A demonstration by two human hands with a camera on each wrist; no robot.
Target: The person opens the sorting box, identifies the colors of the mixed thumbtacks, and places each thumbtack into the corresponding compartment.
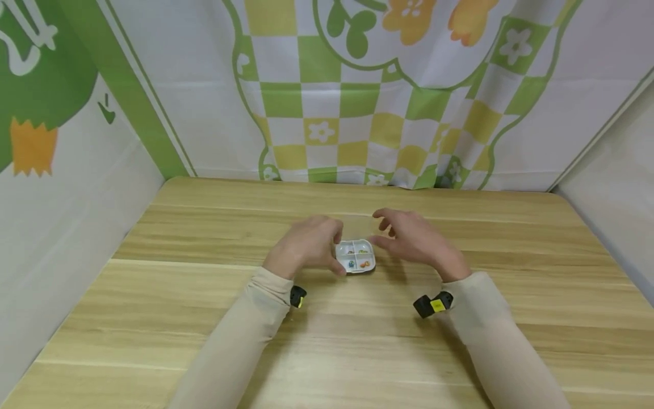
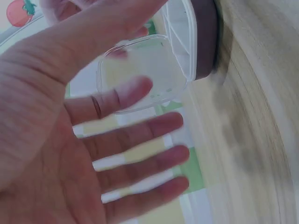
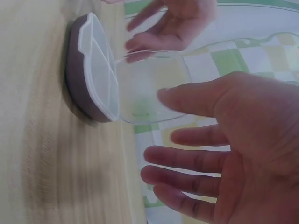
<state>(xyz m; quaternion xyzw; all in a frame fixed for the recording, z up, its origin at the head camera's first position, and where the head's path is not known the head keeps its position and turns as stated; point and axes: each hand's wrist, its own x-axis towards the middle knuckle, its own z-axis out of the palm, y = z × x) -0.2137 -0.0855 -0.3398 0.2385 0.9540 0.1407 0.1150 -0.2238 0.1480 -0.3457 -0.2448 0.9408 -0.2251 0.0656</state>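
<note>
A small pill box (image 1: 355, 254) with four compartments lies on the wooden table between both hands. Small colourful bits, too tiny to identify, show in its compartments. Its clear lid (image 3: 152, 86) stands raised at the back, and in the right wrist view the box body (image 3: 80, 74) looks dark with a white rim. My left hand (image 1: 309, 245) is at the box's left side, thumb near the front left corner; whether it touches cannot be told. My right hand (image 1: 416, 241) hovers by the right side, fingers relaxed and loosely bent, holding nothing.
The wooden table (image 1: 327, 341) spreads around the box on all sides. Behind its back edge hangs a green and yellow checked curtain (image 1: 357, 102). A patterned white cloth (image 1: 76, 227) stands along the left side.
</note>
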